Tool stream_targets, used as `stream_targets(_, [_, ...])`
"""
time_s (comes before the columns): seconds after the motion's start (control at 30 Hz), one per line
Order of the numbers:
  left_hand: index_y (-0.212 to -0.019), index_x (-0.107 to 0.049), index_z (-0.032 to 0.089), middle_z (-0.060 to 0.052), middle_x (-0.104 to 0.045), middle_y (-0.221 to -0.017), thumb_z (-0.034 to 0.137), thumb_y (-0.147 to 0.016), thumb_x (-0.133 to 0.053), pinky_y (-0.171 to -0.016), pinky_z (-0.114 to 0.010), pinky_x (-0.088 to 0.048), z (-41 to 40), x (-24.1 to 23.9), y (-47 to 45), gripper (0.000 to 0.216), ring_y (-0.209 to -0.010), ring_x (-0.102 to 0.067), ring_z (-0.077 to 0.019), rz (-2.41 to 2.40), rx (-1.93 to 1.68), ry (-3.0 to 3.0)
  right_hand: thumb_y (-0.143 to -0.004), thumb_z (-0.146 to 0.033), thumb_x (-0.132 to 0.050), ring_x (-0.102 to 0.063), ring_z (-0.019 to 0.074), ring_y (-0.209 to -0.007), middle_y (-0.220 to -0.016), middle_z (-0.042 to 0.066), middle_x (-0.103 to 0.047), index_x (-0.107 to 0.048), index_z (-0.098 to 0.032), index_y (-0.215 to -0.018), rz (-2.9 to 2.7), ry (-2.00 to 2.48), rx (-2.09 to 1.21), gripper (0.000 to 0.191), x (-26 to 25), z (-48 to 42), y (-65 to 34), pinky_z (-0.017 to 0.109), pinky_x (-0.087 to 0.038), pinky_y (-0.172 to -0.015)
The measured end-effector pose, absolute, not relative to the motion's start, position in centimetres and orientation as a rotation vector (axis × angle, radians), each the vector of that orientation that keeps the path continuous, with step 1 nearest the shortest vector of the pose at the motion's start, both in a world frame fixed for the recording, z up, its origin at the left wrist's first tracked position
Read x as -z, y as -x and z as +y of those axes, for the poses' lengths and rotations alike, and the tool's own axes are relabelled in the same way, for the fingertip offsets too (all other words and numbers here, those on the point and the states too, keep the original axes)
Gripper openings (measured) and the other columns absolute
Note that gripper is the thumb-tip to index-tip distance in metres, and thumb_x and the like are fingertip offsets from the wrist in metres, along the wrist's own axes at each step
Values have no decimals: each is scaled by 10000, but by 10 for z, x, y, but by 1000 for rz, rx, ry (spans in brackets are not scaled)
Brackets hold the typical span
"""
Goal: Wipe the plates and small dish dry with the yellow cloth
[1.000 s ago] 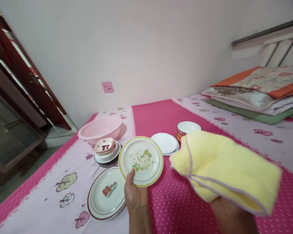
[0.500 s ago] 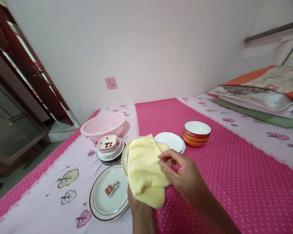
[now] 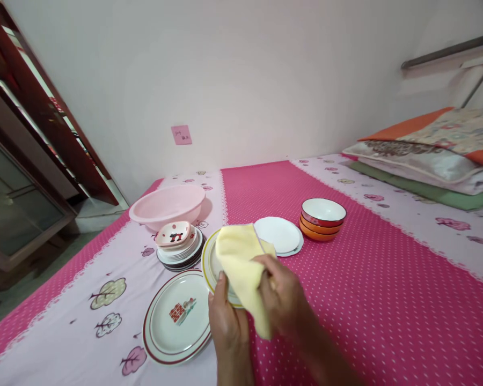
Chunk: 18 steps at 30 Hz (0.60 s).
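Note:
A white plate with a yellow rim (image 3: 210, 262) is gripped at its near edge by my left hand (image 3: 227, 316), the thumb lying over the rim. My right hand (image 3: 284, 292) bunches a pale yellow cloth (image 3: 238, 252) in closed fingers, and the cloth drapes over the right part of that plate, hiding much of it. Just left of my left hand lies a larger white plate with a dark red rim (image 3: 156, 321) and a red brick-like picture. Past the cloth are stacked white plates (image 3: 279, 233) on the bedspread.
A pink basin (image 3: 167, 203) stands at the back left, behind a stack of small dishes and plates (image 3: 181, 252). Orange and red bowls (image 3: 322, 228) are stacked to the right. Folded bedding (image 3: 430, 161) lies far right on the pink bedspread (image 3: 386, 289); a pink note (image 3: 181, 135) is on the wall.
My right hand has closed around the cloth and gathered it up toward itself. More of the yellow-rimmed plate and my left thumb now show.

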State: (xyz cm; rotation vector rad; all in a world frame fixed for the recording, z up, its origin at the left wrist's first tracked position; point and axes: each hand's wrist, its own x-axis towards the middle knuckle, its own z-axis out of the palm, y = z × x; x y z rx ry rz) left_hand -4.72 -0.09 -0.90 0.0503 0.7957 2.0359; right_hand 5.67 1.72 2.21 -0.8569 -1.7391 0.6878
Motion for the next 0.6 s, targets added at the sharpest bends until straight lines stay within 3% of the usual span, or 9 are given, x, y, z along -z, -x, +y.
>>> stream_targets(0.13, [-1253, -707, 117, -150, -804, -1104, 155, -966, -600, -1000, -463, -600, 0, -2, 46, 309, -1084, -761, -275, 851, -2025, 73, -893, -465, -588, -661, 215, -682, -803, 44, -725, -661, -195, -996, -1151, 1059, -808, 298, -37, 31, -96, 290, -491, -569])
stream_targets(0.3, [-1280, -696, 118, -128, -802, -1139, 156, -983, -609, -1071, -410, -555, -1, 0, 50, 312, -1145, -740, -238, 910, -2050, 94, -791, -529, -734, -535, 157, -465, -692, -7, -659, -678, -242, -1036, -614, 1070, -860, 382, -65, 20, -139, 293, -424, -448])
stream_targets(0.6, [-1315, -691, 133, -141, -778, -1226, 223, -1008, -595, -1114, -452, -517, -4, -5, 48, 334, -1245, -690, -259, 943, -1986, 52, -866, -402, -660, -646, 189, -726, -978, 57, -757, -737, -226, -1087, -951, 1150, -721, 293, -55, 33, -135, 273, -457, -559])
